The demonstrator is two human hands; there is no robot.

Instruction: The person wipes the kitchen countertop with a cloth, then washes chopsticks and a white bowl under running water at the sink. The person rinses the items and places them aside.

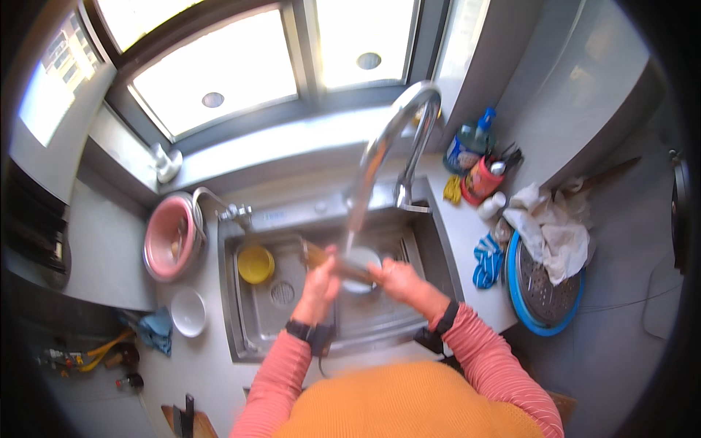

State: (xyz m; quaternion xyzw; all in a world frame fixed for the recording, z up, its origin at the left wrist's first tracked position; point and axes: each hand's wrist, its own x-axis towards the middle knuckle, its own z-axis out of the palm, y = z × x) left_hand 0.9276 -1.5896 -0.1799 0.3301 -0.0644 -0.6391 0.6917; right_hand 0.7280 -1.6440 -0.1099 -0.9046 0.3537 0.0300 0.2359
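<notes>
Over the steel sink [378, 328], my left hand [319, 284] and my right hand [398, 278] hold a long, thin object [353, 269] between them. It is blurred; its left part looks brownish, and I cannot tell what it is. Water runs from the tall chrome faucet [378, 142] close above it. A white bowl [361, 279] stands in the sink beyond and below the object, partly hidden by it. Yellow bowls [256, 264] sit in the sink's left part, near the drain [282, 293].
Pink basin [189, 219] and white bowl [188, 312] stand left of the sink. On the right are a pump bottle [468, 148], a red utensil holder [482, 180], a blue striped cloth [487, 261] and a blue-rimmed colander [515, 295]. A knife [189, 416] lies on a wooden board at lower left.
</notes>
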